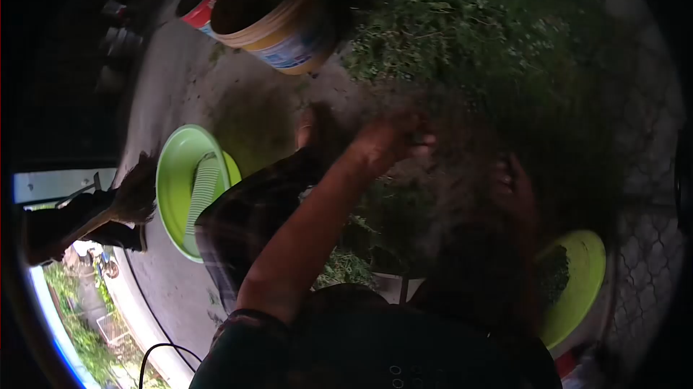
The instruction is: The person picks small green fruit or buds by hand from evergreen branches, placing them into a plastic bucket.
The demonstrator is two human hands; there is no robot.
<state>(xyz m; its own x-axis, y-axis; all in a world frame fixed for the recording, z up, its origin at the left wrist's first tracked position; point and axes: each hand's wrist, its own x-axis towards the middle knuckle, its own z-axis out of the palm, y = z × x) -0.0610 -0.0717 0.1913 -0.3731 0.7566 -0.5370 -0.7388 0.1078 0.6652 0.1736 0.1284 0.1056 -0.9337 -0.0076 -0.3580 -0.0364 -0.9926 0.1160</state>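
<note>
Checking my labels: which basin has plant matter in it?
The yellow-green basin at the person's right, with dark greenery inside; the green basin at left shows a ridged panel instead.

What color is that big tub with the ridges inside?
The ridged tub is bright green, best seen in the head view.

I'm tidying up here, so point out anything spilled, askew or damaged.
Loose greenery lies on the floor outside the yellow-green basin, and small scraps are scattered near the yellow bucket. It looks spilled, though it may be deliberate. Nothing looks clearly damaged; the dim right side is hard to judge.
</note>
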